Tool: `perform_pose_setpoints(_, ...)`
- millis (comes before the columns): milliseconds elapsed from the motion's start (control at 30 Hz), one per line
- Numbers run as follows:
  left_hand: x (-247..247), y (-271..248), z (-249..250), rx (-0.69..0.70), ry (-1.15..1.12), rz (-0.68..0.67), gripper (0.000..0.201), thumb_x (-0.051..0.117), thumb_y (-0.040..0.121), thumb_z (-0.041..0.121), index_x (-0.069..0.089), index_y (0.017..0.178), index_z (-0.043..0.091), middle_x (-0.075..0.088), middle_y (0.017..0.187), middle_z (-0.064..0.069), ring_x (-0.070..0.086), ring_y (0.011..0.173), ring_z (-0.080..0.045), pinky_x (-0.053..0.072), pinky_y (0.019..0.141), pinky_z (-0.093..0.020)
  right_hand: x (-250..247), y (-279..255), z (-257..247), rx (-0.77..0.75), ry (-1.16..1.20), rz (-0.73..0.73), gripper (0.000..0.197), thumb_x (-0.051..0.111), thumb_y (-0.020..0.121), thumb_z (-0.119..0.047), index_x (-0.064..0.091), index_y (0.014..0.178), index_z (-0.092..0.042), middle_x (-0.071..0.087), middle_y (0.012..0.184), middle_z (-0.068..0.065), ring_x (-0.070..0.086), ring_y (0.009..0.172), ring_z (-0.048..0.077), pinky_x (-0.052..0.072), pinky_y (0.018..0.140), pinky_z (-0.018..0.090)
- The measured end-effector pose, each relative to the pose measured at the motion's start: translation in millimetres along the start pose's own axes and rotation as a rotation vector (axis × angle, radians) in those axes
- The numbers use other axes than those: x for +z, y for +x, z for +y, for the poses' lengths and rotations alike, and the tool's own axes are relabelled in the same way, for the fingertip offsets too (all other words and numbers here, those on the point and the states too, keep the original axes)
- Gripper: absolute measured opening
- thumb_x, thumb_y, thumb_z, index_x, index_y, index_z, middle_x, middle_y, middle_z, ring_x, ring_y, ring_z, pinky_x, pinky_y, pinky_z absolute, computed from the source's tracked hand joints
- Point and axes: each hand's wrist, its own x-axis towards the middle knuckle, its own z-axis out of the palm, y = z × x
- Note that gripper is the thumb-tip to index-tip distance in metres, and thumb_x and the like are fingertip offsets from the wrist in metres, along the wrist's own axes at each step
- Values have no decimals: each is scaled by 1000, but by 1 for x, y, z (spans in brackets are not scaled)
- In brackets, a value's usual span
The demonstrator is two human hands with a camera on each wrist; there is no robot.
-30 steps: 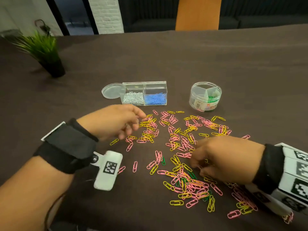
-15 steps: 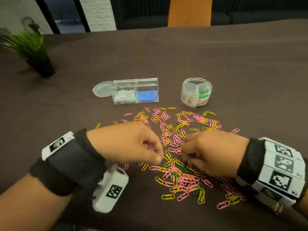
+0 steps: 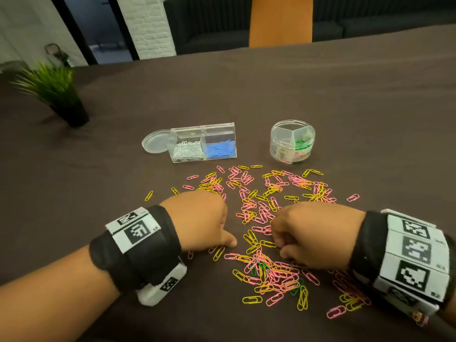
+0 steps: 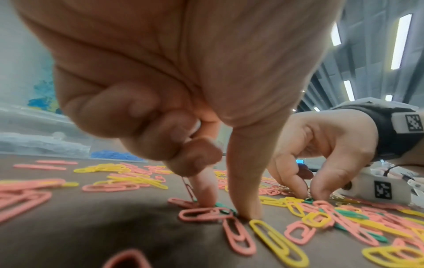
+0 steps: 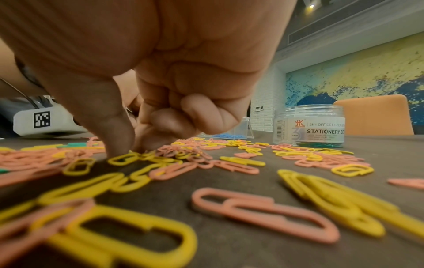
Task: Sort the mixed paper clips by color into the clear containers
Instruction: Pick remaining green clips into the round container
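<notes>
Pink, yellow and a few green paper clips (image 3: 261, 218) lie scattered on the dark table (image 3: 370, 119). My left hand (image 3: 229, 243) is at the pile's left edge; its thumb and forefinger pinch a green clip (image 4: 223, 208) against the table, and the other fingers are curled. My right hand (image 3: 277, 248) faces it, thumb and forefinger tips (image 5: 121, 145) pressed down around another green clip (image 4: 308, 200). Behind the pile stand a clear rectangular box (image 3: 204, 146) holding silver and blue clips and a round divided jar (image 3: 292, 141) with green clips.
A round clear lid (image 3: 158, 140) lies against the box's left side. A potted plant (image 3: 56, 95) stands at the far left. An orange chair back (image 3: 280, 21) rises behind the table's far edge. Loose clips spread under my right wrist (image 3: 345, 302).
My left hand has moved from the pile's upper left down to its middle, opposite the right hand. Both hands have lowered thumb and forefinger onto clips.
</notes>
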Motion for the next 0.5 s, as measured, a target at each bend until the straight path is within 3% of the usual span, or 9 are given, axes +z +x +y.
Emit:
perform_pose_setpoints(167,1,4,-5,-28,-103,-21,28,73,82,46,73,83,18,71,76,3,64,75,-12,40,57,-20,0,-1,1,4,-3,1,14,53,87,-24,62,95,-30,60,95,-10,56,85,10,53,80,30)
perform_pose_setpoints(300,3,2,-11,-23,-191,-18,12,74,84,33,73,82,21,65,63,14,58,62,0,41,57,-18,1,-1,1,-31,-28,10,11,51,87,-28,60,92,-26,58,94,-8,56,85,15,54,79,35)
perform_pose_setpoints(367,3,0,-13,-4,-178,-2,5,71,86,28,72,83,24,62,63,16,56,60,3,39,57,-18,0,-2,1,-79,-18,83,9,49,88,-28,57,89,-26,53,91,-9,55,83,15,53,77,36)
perform_pose_setpoints(433,2,-2,-13,7,-185,41,3,69,86,30,71,85,28,61,65,16,56,63,1,40,60,-20,-2,-5,3,-118,16,191,3,50,87,-27,53,86,-28,52,88,-10,53,79,13,51,73,34)
perform_pose_setpoints(500,0,-2,-11,19,-163,103,11,69,85,42,71,88,31,58,65,16,54,65,1,42,64,-23,-7,-9,5,-115,70,263,6,53,86,-24,50,87,-29,55,81,-10,52,72,11,48,66,30)
